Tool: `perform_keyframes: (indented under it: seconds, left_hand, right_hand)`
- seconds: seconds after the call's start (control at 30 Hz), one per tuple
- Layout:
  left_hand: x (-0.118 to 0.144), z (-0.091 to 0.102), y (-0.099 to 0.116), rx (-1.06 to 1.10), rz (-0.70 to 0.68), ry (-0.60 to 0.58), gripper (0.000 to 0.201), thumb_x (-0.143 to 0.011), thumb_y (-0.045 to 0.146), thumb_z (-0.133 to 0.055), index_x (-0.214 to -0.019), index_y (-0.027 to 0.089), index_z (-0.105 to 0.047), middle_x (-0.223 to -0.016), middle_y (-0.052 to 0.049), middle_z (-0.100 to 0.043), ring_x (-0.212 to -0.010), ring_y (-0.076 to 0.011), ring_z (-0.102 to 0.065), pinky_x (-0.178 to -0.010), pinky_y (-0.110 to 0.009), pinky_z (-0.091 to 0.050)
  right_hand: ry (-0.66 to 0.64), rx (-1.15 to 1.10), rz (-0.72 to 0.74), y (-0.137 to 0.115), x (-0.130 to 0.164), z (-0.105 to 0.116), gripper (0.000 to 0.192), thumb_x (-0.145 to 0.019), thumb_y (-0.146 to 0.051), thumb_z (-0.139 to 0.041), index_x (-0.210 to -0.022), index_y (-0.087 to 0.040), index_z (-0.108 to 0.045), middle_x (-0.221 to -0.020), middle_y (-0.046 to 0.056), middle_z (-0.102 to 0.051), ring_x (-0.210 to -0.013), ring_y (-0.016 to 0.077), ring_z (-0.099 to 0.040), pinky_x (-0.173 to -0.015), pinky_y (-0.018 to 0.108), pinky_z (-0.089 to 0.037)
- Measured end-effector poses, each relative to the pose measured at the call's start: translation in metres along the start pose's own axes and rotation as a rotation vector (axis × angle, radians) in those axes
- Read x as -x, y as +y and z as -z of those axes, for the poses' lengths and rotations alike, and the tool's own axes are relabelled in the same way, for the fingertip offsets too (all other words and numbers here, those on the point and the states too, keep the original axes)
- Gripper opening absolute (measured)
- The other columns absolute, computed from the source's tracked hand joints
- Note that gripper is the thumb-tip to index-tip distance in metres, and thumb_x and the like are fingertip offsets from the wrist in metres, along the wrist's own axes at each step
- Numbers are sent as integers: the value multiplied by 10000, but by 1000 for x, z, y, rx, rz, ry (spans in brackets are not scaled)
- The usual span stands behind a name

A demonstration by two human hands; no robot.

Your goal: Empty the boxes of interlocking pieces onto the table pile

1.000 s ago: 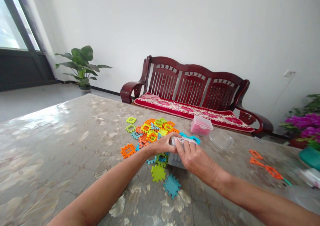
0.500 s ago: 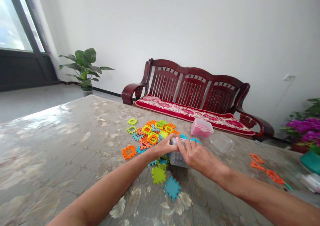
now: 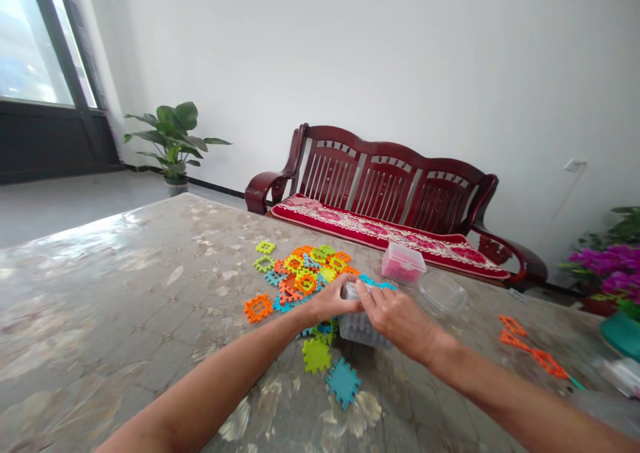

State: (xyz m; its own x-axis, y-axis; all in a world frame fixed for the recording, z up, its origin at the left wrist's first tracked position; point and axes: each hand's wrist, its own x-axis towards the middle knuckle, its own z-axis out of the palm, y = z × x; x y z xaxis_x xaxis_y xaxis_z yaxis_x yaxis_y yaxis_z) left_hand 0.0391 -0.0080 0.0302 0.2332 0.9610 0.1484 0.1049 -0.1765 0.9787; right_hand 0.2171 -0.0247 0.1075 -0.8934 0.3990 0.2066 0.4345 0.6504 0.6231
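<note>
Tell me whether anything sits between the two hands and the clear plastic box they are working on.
Nothing visible does. The left hand and right hand both rest directly on the clear box. Loose puzzle tiles lie beside and behind it on the table, not between.

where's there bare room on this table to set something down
Bare table left of the colourful tile pile, and between the clear lid and orange pieces. Crowded around both hands on the clear box.

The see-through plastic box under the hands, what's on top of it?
Both hands, left hand and right hand, press on the clear plastic box. They cover its top, so any lid stays hidden.
</note>
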Motion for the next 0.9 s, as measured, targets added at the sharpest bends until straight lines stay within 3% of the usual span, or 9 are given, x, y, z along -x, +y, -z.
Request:
perform_keyframes:
  seconds: [0.13, 0.23, 0.33, 0.47, 0.6, 0.7, 0.77, 0.9]
  left_hand:
    - [0, 2, -8, 142, -7, -48, 682, -643, 345, -776, -1254, 192, -512, -1061, -39, -643, -1017, -223, -584, -931, -369, -443]
    - [2, 5, -13, 208, -5, -101, 856, -622, 351, -815, -1370, 210, -425, -1169, -67, -617, -1108, -247, -571, -989, -399, -423]
    - [5, 4, -15, 205, -53, -137, 1030, -578, 336, -849, -1459, 224, -328, -1268, -96, -564, -1173, -266, -546, -1032, -423, -404]
    - [12, 2, -14, 144, -136, -200, 1253, -532, 287, -880, -1543, 224, -143, -1376, -144, -488, -1258, -296, -491, -1071, -449, -381]
    - [17, 0, -15, 111, -213, -235, 1377, -523, 300, -899, -1565, 232, -1, -1418, -164, -453, -1311, -312, -450, -1116, -474, -335]
    - [19, -1, -16, 104, -241, -237, 1418, -524, 317, -903, -1566, 241, 55, -1451, -172, -421, -1327, -318, -436, -1128, -482, -319]
    - [20, 0, -16, 104, -242, -240, 1426, -526, 329, -903, -1565, 243, 71, -1463, -179, -412, -1329, -323, -437, -1126, -485, -319]
    - [21, 2, -17, 97, -219, -252, 1422, -527, 330, -901, -1566, 248, 67, -1472, -179, -413, -1313, -324, -463, -1123, -495, -319]
  right_hand:
    - [62, -145, -186, 5, 15, -7, 420, -897, -127, -511, -1317, -130, -525, -970, 96, -726, -814, 212, -688, -697, 320, -526]
    - [175, -281, -303, 3, 30, -18, 283, -945, -210, -491, -1192, -167, -624, -1024, 87, -743, -891, 208, -695, -787, 331, -527]
    - [282, -387, -383, 1, 38, -24, 275, -980, -265, -456, -1143, -191, -664, -1048, 75, -750, -929, 195, -696, -813, 315, -516]
    - [328, -472, -610, 8, 33, -21, 312, -990, -329, -429, -1104, -213, -696, -1011, 70, -756, -910, 193, -700, -782, 285, -497]
    - [348, -628, -874, 27, 20, -30, 376, -964, -413, -431, -1195, -215, -651, -1180, 91, -710, -1062, 234, -663, -871, 336, -491]
    - [347, -792, -1064, 36, 15, -50, 462, -915, -475, -464, -1261, -200, -600, -1216, 117, -686, -1089, 270, -645, -894, 404, -492]
    - [323, -1000, -1174, 36, 16, -65, 494, -868, -498, -512, -1247, -195, -599, -1126, 115, -716, -958, 263, -683, -799, 394, -526]
    - [58, -1565, -1283, 26, 27, -84, 469, -771, -541, -623, -1036, -159, -684, -888, 97, -755, -673, 238, -690, -580, 343, -522]
